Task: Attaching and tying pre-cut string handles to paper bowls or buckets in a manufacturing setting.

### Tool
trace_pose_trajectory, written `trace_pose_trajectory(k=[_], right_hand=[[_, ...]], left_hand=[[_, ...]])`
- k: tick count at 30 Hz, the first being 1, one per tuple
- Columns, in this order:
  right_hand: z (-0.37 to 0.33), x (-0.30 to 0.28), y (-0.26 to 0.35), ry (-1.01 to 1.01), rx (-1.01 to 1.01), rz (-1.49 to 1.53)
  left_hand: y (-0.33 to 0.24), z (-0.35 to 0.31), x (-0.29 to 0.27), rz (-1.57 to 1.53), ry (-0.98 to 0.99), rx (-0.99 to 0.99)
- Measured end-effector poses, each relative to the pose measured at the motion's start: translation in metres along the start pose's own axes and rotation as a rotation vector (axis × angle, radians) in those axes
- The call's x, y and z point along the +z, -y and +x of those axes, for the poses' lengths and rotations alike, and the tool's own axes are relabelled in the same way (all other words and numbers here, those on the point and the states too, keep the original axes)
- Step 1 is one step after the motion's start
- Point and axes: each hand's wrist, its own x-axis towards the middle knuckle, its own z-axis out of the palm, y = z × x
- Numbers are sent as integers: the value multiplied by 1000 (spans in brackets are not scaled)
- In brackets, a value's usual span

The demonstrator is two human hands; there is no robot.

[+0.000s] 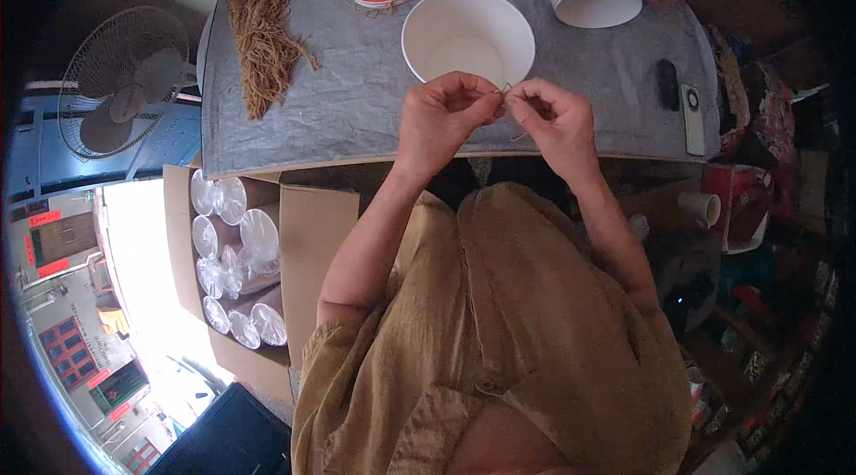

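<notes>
Tan twine (507, 86), thin, bent, pinched by left hand (439, 120), right hand (562, 123)

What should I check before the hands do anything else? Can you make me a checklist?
1. Thin tan string held: ok, pinched at the fingertips of the left hand and right hand.
2. Knot in the string finished: cannot tell, too small to see.
3. Big white round paper tub within reach: ok, just beyond the hands, its open mouth showing.
4. Hands clear of the tub: cannot tell, they overlap its near edge in this view.
5. Shaggy brown bundle of strings on the grey cloth-covered table: ok, on the left side.
</notes>
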Motion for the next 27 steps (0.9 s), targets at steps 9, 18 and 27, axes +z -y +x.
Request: trace_pose_trajectory(k=[9, 18, 27], right_hand=[[5, -2, -2, 43, 369, 403], [6, -2, -3, 82, 435, 516], [17, -13, 6, 128, 391, 441]], left_hand=[[0, -6, 8, 207, -27, 129], [4, -5, 4, 163, -11, 68], [4, -4, -2, 201, 20, 86]])
